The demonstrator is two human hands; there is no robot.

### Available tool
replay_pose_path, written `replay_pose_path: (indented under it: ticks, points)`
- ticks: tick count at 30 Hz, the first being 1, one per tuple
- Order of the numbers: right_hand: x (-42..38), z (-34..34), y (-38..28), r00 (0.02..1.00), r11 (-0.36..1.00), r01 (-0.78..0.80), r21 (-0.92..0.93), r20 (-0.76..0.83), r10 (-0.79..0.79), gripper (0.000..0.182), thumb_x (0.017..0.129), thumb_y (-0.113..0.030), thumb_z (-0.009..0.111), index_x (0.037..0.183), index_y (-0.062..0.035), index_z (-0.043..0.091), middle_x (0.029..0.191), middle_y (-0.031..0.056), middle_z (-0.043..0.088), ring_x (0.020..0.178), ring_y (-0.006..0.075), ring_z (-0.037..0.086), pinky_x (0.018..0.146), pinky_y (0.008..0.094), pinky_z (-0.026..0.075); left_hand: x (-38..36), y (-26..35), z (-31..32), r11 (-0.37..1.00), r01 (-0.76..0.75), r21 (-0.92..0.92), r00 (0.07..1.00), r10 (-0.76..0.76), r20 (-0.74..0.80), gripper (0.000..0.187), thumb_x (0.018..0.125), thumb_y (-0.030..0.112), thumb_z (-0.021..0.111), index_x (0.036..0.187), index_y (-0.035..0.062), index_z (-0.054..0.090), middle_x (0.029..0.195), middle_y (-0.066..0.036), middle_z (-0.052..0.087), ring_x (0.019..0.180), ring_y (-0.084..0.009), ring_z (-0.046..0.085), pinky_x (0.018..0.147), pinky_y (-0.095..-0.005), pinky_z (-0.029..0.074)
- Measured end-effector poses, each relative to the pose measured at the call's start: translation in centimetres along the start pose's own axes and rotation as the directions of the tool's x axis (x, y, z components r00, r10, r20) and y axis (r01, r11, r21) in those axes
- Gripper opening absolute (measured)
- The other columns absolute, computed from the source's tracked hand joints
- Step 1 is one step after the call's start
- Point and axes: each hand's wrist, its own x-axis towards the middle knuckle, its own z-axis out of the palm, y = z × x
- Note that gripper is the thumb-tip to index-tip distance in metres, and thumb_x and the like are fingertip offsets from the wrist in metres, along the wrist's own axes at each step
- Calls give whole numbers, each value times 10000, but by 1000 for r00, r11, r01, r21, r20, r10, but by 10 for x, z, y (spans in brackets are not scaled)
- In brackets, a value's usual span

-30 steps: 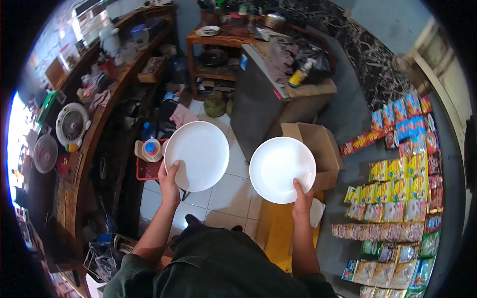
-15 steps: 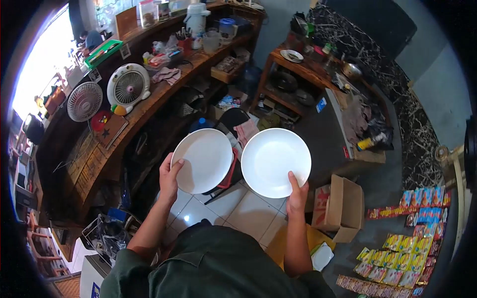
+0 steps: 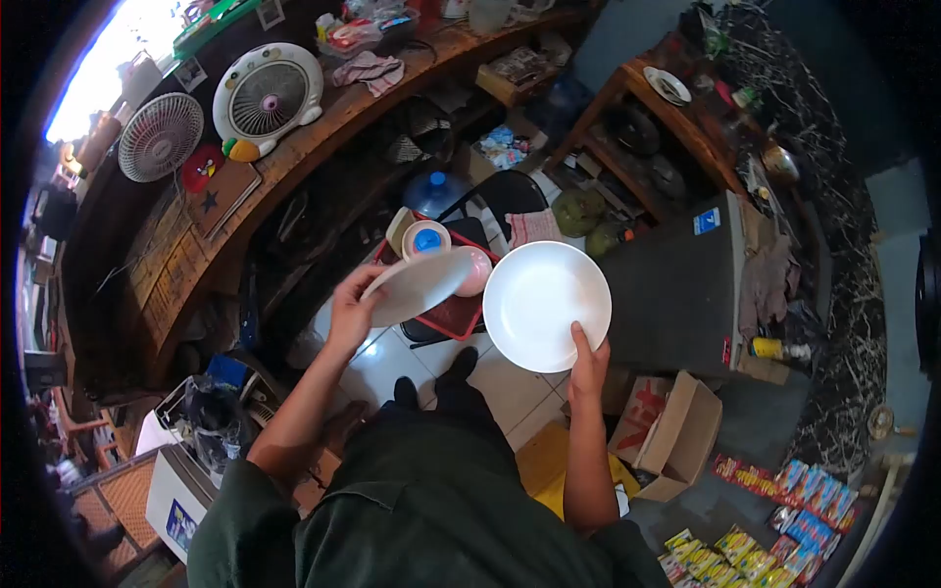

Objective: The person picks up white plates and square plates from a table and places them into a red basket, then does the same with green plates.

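Observation:
My left hand (image 3: 352, 310) grips the edge of a white plate (image 3: 421, 291), which is tilted so that it looks narrow from above. Held by its lower right rim, a second white plate (image 3: 539, 304) faces up in my right hand (image 3: 588, 365), the thumb resting on its surface. Beneath the left plate is a red tray (image 3: 456, 318) holding a pink bowl (image 3: 474, 271) and a pale bowl with something blue (image 3: 425, 240) in it. The left plate partly covers the tray and its contents.
Behind the tray stands a black chair (image 3: 510, 199) with a pink checked cloth (image 3: 532, 227). A blue water jug (image 3: 436, 194) is near it. On the left curves a wooden counter (image 3: 323, 113) with two fans. An open cardboard box (image 3: 671, 431) sits at lower right, near hanging snack packets (image 3: 818, 510).
The left plate has tipped from facing up to a steep tilt. My view has swung downward, bringing the red tray and bowls into sight. The right plate stays facing up.

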Motion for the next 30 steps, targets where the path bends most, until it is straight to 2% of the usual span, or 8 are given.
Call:
replay_pose_path:
  ticks: [3, 5, 8, 16, 18, 21, 27, 30]
  points:
    - [41, 16, 7, 995, 999, 21, -31, 99, -18, 488, 902, -128, 651, 1324, 47, 481, 1262, 131, 580, 1142, 204, 553, 976, 321, 425, 10, 4, 7, 944, -167, 284, 963, 95, 252, 367, 741, -119, 584, 1066, 21, 680, 984, -68, 681, 960, -173, 628, 867, -297, 472]
    - [66, 29, 4, 984, 998, 42, -37, 173, -35, 493, 907, -130, 643, 1334, 48, 474, 1268, 132, 579, 1146, 203, 552, 980, 322, 424, 13, 13, 14, 880, -233, 413, 938, 91, 334, 392, 737, -140, 581, 1061, 52, 691, 968, -105, 677, 943, -246, 643, 852, -330, 483]
    - [86, 54, -6, 938, 992, 88, -85, 343, -54, 437, 928, -166, 598, 1296, 47, 500, 1209, 138, 602, 1092, 202, 568, 943, 326, 435, 19, 16, 21, 850, -209, 483, 943, 44, 331, 394, 739, -118, 607, 1068, 79, 697, 956, -105, 671, 926, -284, 638, 838, -340, 486]
    - [132, 94, 6, 836, 980, 194, -47, 531, -140, 351, 951, -200, 583, 1213, 31, 551, 1097, 111, 639, 990, 165, 589, 869, 310, 460, 25, 24, 18, 804, -112, 584, 987, 23, 158, 408, 728, -114, 593, 1071, 79, 701, 1004, -114, 676, 976, -295, 616, 880, -362, 475]
    - [138, 99, 12, 831, 980, 185, -71, 544, -117, 349, 954, -203, 579, 1211, 31, 552, 1093, 110, 639, 988, 166, 589, 867, 311, 461, 23, 20, 13, 802, -110, 587, 992, 48, 120, 544, 689, -186, 508, 1117, 85, 706, 1012, -128, 679, 986, -281, 624, 905, -363, 474]
    - [142, 106, 23, 830, 974, 194, -116, 549, -100, 345, 960, -212, 565, 1202, 33, 553, 1079, 113, 637, 977, 173, 593, 862, 318, 463, 30, 16, 2, 783, -70, 618, 994, 0, 113, 574, 670, -190, 496, 1124, 92, 704, 1040, -127, 681, 1012, -283, 623, 930, -379, 473]
    - [142, 116, 35, 844, 937, 257, -239, 528, -97, 345, 957, -212, 559, 1208, 24, 551, 1074, 142, 638, 979, 201, 602, 863, 340, 464, 55, 10, -28, 683, -122, 720, 978, -43, 206, 510, 709, -132, 538, 1110, 133, 710, 1094, -107, 680, 1033, -293, 615, 924, -385, 490]
    - [129, 126, 29, 874, 860, 307, -408, 478, -85, 342, 957, -211, 549, 1214, 16, 553, 1090, 167, 638, 998, 237, 615, 874, 353, 464, 77, -9, -49, 678, -190, 710, 955, -41, 294, 515, 715, -117, 524, 1119, 143, 707, 1117, -103, 679, 1042, -300, 617, 929, -393, 487]
